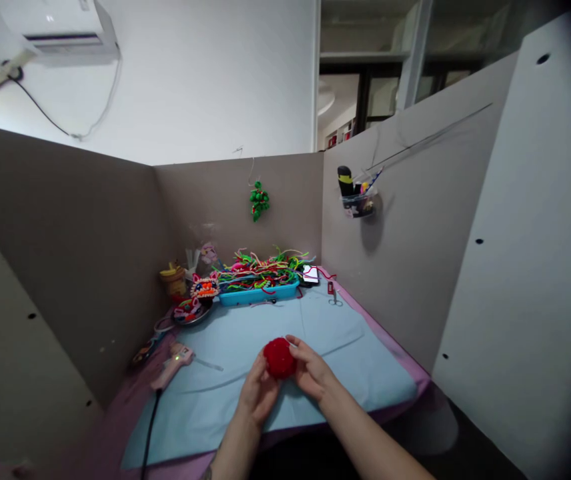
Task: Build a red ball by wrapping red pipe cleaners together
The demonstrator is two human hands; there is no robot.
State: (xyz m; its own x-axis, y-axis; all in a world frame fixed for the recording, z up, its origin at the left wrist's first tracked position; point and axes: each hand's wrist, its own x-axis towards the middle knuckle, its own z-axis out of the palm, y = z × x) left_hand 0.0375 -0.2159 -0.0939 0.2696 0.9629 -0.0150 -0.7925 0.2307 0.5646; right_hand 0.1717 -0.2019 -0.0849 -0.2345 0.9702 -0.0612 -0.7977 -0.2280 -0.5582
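A round, fuzzy red ball (280, 359) is held up over the light blue cloth (235, 340), near the table's front edge. My left hand (259, 390) cups its left side, fingers closed around it. On the other side my right hand (310, 370) grips the ball too, with the thumb resting near its top. The fingers beneath the ball are partly hidden. To the left, a pink glue gun (175, 365) with a small lit light lies on the cloth, its black cord running toward the front.
A blue tray (260, 295) heaped with colourful pipe cleaners stands at the back. Beside it are a dish (193, 315) of fuzzy crafts and a yellowish pot (173, 280). Small scissors (335, 301) lie at back right. Grey partitions (385, 247) enclose the table; a cup of tools (358, 203) hangs there.
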